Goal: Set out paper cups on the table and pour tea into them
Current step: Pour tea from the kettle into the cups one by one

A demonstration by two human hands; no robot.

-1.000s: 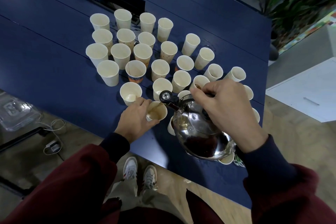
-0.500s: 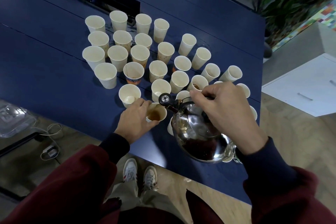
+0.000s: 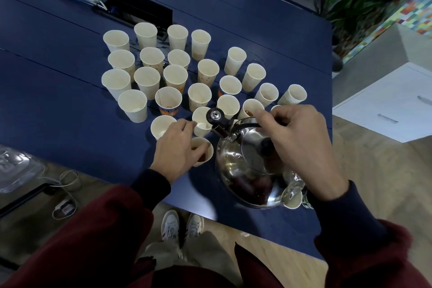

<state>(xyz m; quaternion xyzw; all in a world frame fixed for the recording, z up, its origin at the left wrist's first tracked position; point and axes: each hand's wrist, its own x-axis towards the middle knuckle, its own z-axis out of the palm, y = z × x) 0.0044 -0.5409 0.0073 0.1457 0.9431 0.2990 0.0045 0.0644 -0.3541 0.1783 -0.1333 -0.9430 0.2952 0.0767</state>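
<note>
The left hand (image 3: 177,148) covers most of a paper cup (image 3: 205,152) holding brown tea, only its right rim showing. The steel kettle (image 3: 250,170) and right hand (image 3: 297,142) hide several cups behind them; one cup's rim (image 3: 293,201) peeks out under the kettle's base. A clear plastic container (image 3: 14,170) is cut off at the left edge, blurred. Whether most cups hold tea cannot be told.

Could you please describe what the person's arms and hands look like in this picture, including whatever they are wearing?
Both hands, the left hand and the right hand, are bare, with no gloves, rings or watch visible. Each arm wears a loose maroon outer sleeve, from which a snug dark navy cuff emerges at the wrist.
</note>
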